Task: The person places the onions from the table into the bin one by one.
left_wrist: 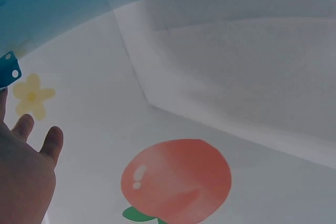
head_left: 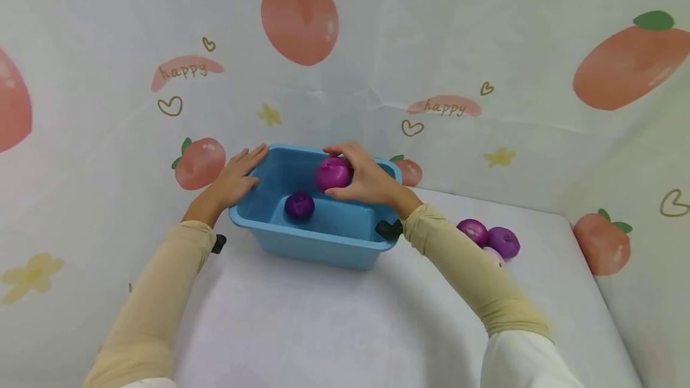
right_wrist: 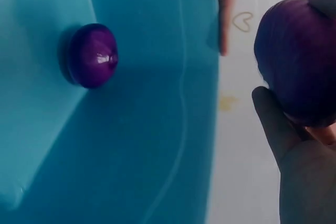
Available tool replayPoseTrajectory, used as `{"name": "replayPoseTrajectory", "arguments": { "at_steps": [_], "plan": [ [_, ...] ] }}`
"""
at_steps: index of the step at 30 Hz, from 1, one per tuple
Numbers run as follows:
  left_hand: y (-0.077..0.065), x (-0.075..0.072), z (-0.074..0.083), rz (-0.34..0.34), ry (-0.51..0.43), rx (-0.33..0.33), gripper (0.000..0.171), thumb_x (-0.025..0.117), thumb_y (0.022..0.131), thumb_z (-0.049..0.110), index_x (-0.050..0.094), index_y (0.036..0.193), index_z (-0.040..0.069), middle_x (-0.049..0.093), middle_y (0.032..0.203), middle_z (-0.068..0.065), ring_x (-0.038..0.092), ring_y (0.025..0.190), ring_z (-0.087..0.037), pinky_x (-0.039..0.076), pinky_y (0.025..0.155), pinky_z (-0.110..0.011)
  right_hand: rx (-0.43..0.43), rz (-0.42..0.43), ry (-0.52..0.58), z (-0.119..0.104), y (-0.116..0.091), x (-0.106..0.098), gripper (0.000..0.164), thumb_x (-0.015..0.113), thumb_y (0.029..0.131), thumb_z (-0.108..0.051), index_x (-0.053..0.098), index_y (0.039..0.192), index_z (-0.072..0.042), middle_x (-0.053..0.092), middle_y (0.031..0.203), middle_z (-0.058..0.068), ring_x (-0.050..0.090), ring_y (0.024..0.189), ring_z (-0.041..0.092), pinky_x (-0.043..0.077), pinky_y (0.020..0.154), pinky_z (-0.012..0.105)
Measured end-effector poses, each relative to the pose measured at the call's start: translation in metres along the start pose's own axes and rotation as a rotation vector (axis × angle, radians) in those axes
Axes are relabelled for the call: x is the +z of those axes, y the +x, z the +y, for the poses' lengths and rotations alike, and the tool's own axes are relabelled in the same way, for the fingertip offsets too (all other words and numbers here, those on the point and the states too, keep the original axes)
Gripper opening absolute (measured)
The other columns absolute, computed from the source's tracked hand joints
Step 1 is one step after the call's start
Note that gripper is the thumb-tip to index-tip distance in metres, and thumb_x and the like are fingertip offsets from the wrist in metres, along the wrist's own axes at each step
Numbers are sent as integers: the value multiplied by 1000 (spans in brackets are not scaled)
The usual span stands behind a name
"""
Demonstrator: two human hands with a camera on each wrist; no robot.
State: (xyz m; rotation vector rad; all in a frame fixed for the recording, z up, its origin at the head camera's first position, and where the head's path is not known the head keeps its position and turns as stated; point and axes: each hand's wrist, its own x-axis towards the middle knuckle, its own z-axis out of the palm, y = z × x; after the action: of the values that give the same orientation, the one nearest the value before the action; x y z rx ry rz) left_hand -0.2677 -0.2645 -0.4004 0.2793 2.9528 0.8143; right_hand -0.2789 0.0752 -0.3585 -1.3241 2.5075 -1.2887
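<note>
My right hand (head_left: pixel 369 177) grips a purple onion (head_left: pixel 332 174) between thumb and fingers, over the blue plastic bin (head_left: pixel 318 259). In the right wrist view the held onion (right_wrist: pixel 296 61) fills the right side, with the thumb along it. Another purple onion (head_left: pixel 299 206) lies on the bin's floor, toward its left end. My left hand (head_left: pixel 234 178) rests on the bin's left rim with its fingers extended. Only part of the left hand (left_wrist: pixel 26 171) shows in the left wrist view, at the lower left.
To the right of the bin, several more onions (head_left: pixel 504 242) sit together on the white tabletop (head_left: pixel 323 328), partly behind my right forearm. A fruit-printed white cloth (head_left: pixel 366 35) hangs behind the bin.
</note>
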Motion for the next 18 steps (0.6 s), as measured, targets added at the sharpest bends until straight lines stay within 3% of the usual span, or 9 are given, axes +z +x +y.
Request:
{"name": "replayPoseTrajectory", "arguments": {
  "at_steps": [8, 13, 18],
  "plan": [
    [-1, 2, -1, 17, -7, 1, 75, 42, 95, 16, 16, 165, 28, 12, 174, 2, 2, 161, -40, 9, 118, -80, 60, -15, 52, 12, 30, 23, 65, 87, 79, -31, 61, 138, -19, 53, 132, 4, 55, 123, 20, 61, 90, 31],
    [-1, 2, -1, 19, -2, -5, 76, 43, 94, 17, 17, 165, 29, 13, 174, 2, 2, 161, -40, 8, 119, -79, 74, -37, 67, 18, 50, 35, 70, 82, 84, -35, 55, 147, -20, 53, 136, 4, 52, 129, 20, 60, 93, 32],
    [-2, 2, -3, 13, 1, -1, 75, 43, 95, 17, 17, 165, 29, 13, 174, 1, 2, 161, -40, 9, 119, -78, 133, -121, 134, 25, 66, 47, 75, 77, 89, -32, 44, 155, -17, 51, 144, 5, 49, 133, 21, 57, 99, 34]
  ]
}}
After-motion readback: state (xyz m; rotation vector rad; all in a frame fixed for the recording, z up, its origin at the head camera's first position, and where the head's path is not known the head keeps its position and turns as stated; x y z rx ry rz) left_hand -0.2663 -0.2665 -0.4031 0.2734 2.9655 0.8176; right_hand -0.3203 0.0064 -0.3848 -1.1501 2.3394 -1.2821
